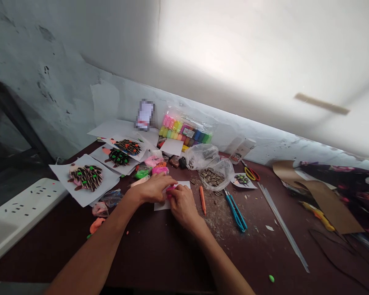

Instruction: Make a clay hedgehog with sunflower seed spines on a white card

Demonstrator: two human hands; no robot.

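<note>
Sunflower seeds are held in a clear plastic bag (212,178) just right of the white paper slip (161,206); clay bars fill a clear pack (184,131) behind it. Pink clay (171,189) is pinched on the slip by the curled fingers of the left hand (152,189) and right hand (181,207).

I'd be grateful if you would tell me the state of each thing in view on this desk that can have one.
Left hand: fingers curled beside the pink clay.
Right hand: pinching the clay.
Pink clay: soft lump, held between the hands.
White paper: flat under the hands.
Seed bag: lying on its side, seeds showing.
Blue-handled scissors: closed, lying flat.
Clay pack: full of coloured sticks, leaning against the wall.
</note>
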